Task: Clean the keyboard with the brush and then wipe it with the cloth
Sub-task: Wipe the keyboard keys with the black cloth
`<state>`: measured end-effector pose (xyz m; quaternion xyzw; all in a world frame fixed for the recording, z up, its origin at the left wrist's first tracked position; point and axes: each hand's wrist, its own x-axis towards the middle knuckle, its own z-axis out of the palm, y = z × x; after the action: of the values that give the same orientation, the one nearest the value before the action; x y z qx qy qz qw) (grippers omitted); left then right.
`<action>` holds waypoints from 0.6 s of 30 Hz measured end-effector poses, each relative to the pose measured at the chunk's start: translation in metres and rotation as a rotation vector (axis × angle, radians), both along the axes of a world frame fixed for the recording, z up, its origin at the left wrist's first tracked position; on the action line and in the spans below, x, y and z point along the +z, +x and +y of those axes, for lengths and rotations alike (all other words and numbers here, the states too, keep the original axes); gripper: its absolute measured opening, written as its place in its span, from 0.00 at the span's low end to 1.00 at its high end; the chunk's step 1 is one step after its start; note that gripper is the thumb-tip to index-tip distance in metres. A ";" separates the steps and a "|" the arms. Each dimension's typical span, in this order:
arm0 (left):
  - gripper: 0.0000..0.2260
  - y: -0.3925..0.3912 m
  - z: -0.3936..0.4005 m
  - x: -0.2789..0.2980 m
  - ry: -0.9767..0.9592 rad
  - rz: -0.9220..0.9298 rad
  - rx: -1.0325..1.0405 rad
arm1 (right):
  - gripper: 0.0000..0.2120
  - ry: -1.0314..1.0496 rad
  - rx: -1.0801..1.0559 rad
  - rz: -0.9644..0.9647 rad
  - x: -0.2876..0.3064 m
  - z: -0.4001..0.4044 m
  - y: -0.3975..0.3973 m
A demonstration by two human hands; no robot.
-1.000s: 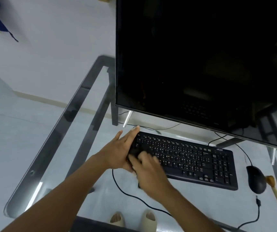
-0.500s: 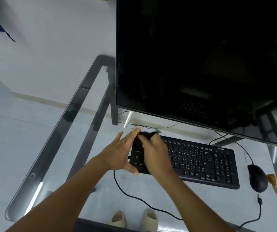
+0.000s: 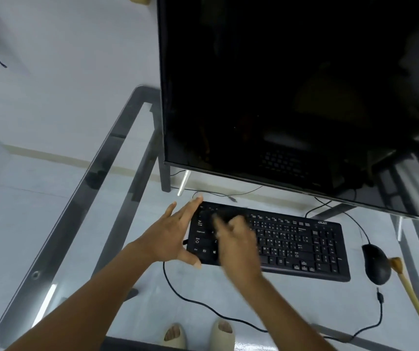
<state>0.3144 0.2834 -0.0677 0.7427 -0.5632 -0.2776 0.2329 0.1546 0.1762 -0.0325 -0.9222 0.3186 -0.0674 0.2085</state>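
On the glass surface (image 3: 58, 239), the left hand (image 3: 171, 236) braces the keyboard (image 3: 292, 245) at its end with fingers spread, likely steadying it, while just beside it the blurred right hand (image 3: 236, 245) sweeps over the keys, its grip unreadable and any dark cloth indistinct.

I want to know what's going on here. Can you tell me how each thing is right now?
Monitor: screen dark.
Keyboard: flat on the glass desk, cabled.
Left hand: open, braced against the keyboard's left end.
Right hand: blurred over the left keys; grip unclear.
Mouse: right of the keyboard, untouched.
Wooden handle: beside the mouse, untouched.
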 end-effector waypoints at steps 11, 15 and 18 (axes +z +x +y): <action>0.65 -0.002 -0.002 -0.003 0.033 -0.063 -0.041 | 0.12 -0.174 -0.230 0.185 -0.003 -0.059 -0.012; 0.66 -0.002 -0.002 -0.002 0.032 -0.070 -0.045 | 0.11 -0.057 -0.020 0.067 0.004 0.001 0.030; 0.66 -0.002 -0.001 -0.001 0.030 -0.089 -0.044 | 0.23 0.026 0.164 0.134 0.003 0.020 0.031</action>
<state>0.3128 0.2828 -0.0690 0.7452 -0.5849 -0.2578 0.1901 0.1859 0.1961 -0.0293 -0.9448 0.2562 0.0159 0.2034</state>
